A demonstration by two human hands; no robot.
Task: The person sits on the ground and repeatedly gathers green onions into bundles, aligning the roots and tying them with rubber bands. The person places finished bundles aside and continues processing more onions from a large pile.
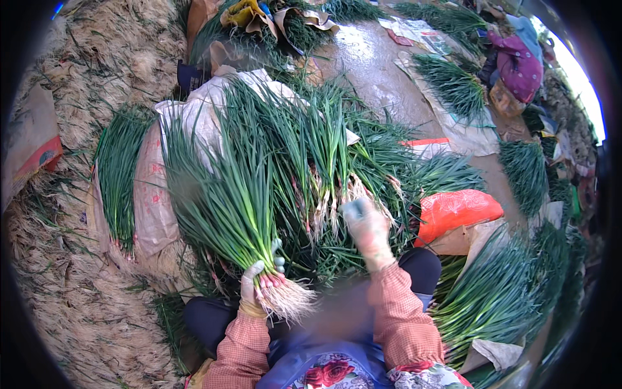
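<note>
My left hand (250,282), in a pale glove with greenish-grey fingertips, grips a thick bunch of spring onions (250,219) just above their pinkish bulbs. Their white roots (289,299) hang toward my lap, and the long green leaves fan up and away to the left. My right hand (368,236), gloved too and blurred, is at the rooted ends of a loose pile of spring onions (330,131) in front of me. Its fingers are smeared, so whether they pinch a stalk is unclear. Several stalks with dry root ends (320,209) lie just left of it.
White woven sacking (194,119) lies under the pile. Left of it is a bundle of spring onions (119,180), beside a wide heap of root trimmings (97,311). An orange-red sack (457,214) and more spring onions (491,291) are at right. A person (517,68) sits farther off.
</note>
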